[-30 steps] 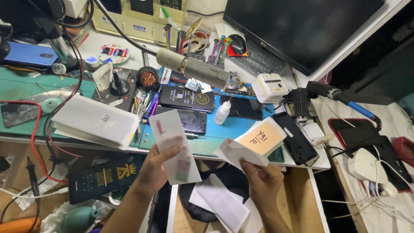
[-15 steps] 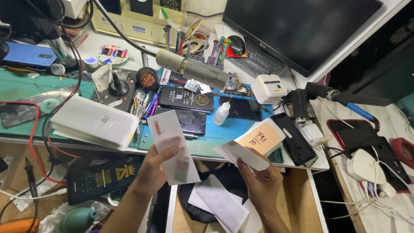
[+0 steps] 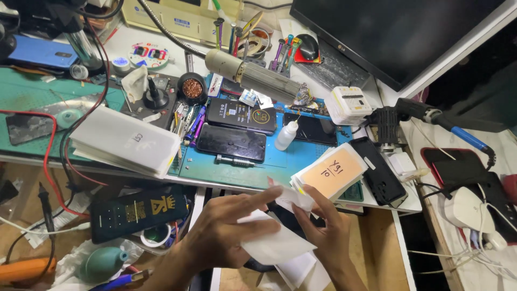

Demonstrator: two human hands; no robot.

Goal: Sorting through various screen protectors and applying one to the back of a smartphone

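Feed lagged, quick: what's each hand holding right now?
Left hand: closed on a white packet.
Right hand: holding a stack of packets, orange on top.

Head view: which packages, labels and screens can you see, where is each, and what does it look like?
Monitor: upper right, large, dark.
White packet stack: left on bench, flat.
Peach-fronted packets: bench edge, right hand touching.
White sleeve: in left hand.
Black box: blue mat, gold round mark.
Black carton: below bench, gold crown.

Two dark phones (image 3: 231, 143) (image 3: 241, 115) lie on the blue mat, beside one white squeeze bottle (image 3: 285, 135). One monitor (image 3: 398, 32) stands behind, and two hands (image 3: 226, 229) (image 3: 323, 229) show.
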